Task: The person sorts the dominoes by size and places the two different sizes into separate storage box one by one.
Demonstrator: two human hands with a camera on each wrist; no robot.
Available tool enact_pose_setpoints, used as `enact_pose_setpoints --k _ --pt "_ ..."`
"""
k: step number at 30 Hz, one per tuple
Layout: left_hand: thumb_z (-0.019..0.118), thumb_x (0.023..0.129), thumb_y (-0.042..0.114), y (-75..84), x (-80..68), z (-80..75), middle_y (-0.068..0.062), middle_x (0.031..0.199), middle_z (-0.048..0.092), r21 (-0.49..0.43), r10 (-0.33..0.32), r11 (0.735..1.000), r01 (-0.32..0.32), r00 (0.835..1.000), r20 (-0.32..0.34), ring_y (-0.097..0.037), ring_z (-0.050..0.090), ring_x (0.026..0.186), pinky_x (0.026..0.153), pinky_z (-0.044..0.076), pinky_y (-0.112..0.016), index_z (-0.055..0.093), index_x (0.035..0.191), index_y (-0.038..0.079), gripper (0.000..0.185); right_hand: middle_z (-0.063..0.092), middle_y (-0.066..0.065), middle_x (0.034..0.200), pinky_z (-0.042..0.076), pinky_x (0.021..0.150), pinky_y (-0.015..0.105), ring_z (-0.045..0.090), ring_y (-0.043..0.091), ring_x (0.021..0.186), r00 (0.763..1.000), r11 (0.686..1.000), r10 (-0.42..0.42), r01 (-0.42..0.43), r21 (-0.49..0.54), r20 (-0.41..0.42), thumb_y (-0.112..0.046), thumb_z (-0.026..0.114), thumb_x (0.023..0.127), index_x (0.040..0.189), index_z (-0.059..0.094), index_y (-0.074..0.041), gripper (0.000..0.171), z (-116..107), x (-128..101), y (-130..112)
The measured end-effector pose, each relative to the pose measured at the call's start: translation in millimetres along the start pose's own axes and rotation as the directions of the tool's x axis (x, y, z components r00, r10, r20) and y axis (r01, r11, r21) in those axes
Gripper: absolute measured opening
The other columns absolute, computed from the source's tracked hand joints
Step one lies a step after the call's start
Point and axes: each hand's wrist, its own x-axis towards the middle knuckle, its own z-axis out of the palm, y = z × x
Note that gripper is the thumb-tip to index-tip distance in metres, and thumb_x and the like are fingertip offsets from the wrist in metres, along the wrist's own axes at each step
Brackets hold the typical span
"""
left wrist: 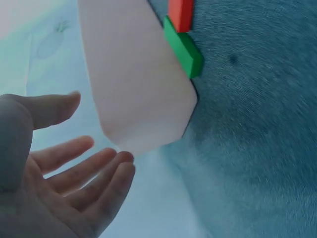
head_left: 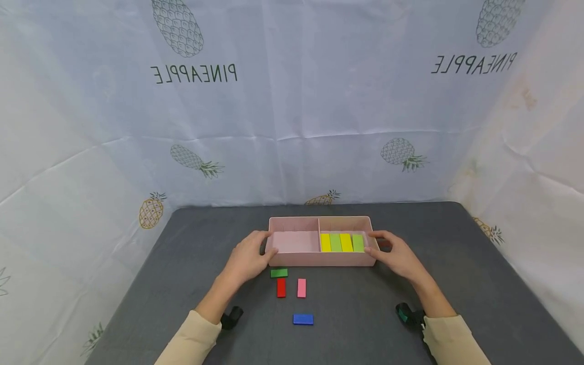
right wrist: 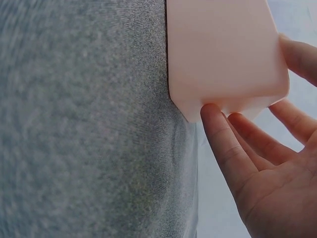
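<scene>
Head view: a pink tray (head_left: 319, 259) with two compartments stands on the grey table (head_left: 456, 263), near the middle. The left compartment shows only its bare floor. The right compartment holds four blocks side by side, alternating yellow (head_left: 326, 242) and light green (head_left: 335, 242). The left hand (head_left: 248, 259) rests against the left end of the tray and the right hand (head_left: 396, 255) against the right end, fingers extended along the end walls. A dark red block (head_left: 385, 244) lies on the table just beyond the right hand. In front of the tray lie a green block (head_left: 279, 273), a red block (head_left: 281, 287), a pink block (head_left: 301, 287) and, nearer the person, a blue block (head_left: 303, 319). A pineapple-print cloth (head_left: 292, 101) forms the backdrop.

Left wrist view: the left hand is spread, fingers (left wrist: 94, 168) straight and relaxed, with the fingertips at the corner of the tray; whether they actually touch it cannot be told. The green block and the red block lie just beside the tray's front wall.

Right wrist view: the right hand is spread, its fingers (right wrist: 223, 144) straight; one fingertip touches the lower edge of the tray at its corner. No finger curls round the wall.
</scene>
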Motion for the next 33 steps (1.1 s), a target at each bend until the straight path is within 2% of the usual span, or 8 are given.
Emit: enact_pose_setpoints --k 4,7,10,15,20,24,28,33 --pt "0.073 0.094 0.026 0.6 -5.3 0.6 -0.013 0.127 0.066 0.084 0.070 0.994 -0.066 0.997 -0.045 -0.031 0.064 0.115 0.094 0.052 -0.052 0.065 0.131 0.004 0.045 0.042 0.025 0.151 0.045 0.097 0.064 0.046 0.047 0.132 1.000 1.000 0.000 0.000 0.005 0.003 -0.043 0.069 0.096 0.148 0.046 -0.003 0.070 0 0 -1" --pt "0.074 0.093 0.023 -1.4 -9.5 1.2 -0.012 0.118 0.068 0.146 0.143 0.981 -0.130 0.986 -0.083 -0.028 0.066 0.106 0.088 0.055 -0.047 0.069 0.125 0.003 0.038 0.043 0.025 0.151 0.046 0.097 0.063 0.047 0.047 0.131 1.000 1.000 -0.001 0.001 0.008 0.000 -0.043 0.070 0.096 0.148 0.047 -0.003 0.070 0 0 -1" --pt "0.076 0.091 0.019 -4.1 -14.0 0.2 -0.009 0.110 0.069 0.213 0.224 0.957 -0.198 0.969 -0.107 -0.025 0.066 0.098 0.082 0.057 -0.042 0.071 0.120 0.003 0.033 0.044 0.025 0.150 0.045 0.098 0.063 0.048 0.047 0.131 1.000 1.000 -0.002 0.002 0.012 -0.005 -0.043 0.070 0.095 0.147 0.047 -0.003 0.069 1 0 -1" --pt "0.080 0.087 0.017 -6.5 -20.9 -4.0 -0.005 0.102 0.069 0.321 0.350 0.899 -0.297 0.929 -0.120 -0.021 0.066 0.090 0.076 0.057 -0.037 0.073 0.113 0.005 0.029 0.044 0.025 0.150 0.045 0.097 0.064 0.047 0.047 0.131 1.000 1.000 -0.004 0.004 0.013 -0.004 -0.042 0.070 0.096 0.147 0.047 -0.002 0.069 1 0 0" --pt "0.081 0.085 0.015 -5.8 -27.8 -4.8 -0.002 0.098 0.068 0.345 0.451 0.850 -0.398 0.889 -0.083 -0.016 0.062 0.083 0.072 0.056 -0.033 0.073 0.109 0.007 0.027 0.044 0.025 0.150 0.045 0.097 0.064 0.047 0.047 0.131 1.000 1.000 -0.006 0.006 0.012 -0.013 -0.041 0.070 0.096 0.147 0.048 -0.003 0.068 1 -1 -1" --pt "0.081 0.085 0.017 -4.2 -34.3 -1.7 0.001 0.098 0.066 0.333 0.497 0.824 -0.458 0.867 -0.038 -0.013 0.060 0.082 0.071 0.055 -0.030 0.072 0.108 0.010 0.025 0.045 0.025 0.150 0.046 0.097 0.063 0.048 0.047 0.130 1.000 1.000 -0.011 0.011 0.013 -0.014 -0.041 0.070 0.096 0.147 0.048 -0.003 0.068 1 -1 -1" --pt "0.080 0.086 0.020 -2.4 -39.6 3.9 0.002 0.100 0.065 0.295 0.509 0.822 -0.488 0.861 0.006 -0.014 0.061 0.086 0.073 0.055 -0.032 0.071 0.108 0.011 0.025 0.043 0.025 0.151 0.046 0.096 0.063 0.047 0.047 0.131 1.000 1.000 -0.009 0.009 0.015 -0.001 -0.044 0.070 0.096 0.147 0.047 -0.003 0.069 1 -1 0" --pt "0.079 0.088 0.023 -0.4 -42.4 13.2 0.002 0.104 0.063 0.256 0.492 0.830 -0.496 0.867 0.082 -0.015 0.060 0.091 0.075 0.056 -0.032 0.070 0.108 0.010 0.026 0.043 0.024 0.151 0.046 0.097 0.062 0.046 0.046 0.131 1.000 1.000 0.001 -0.001 0.018 0.003 -0.043 0.070 0.096 0.148 0.047 -0.004 0.069 1 0 0"
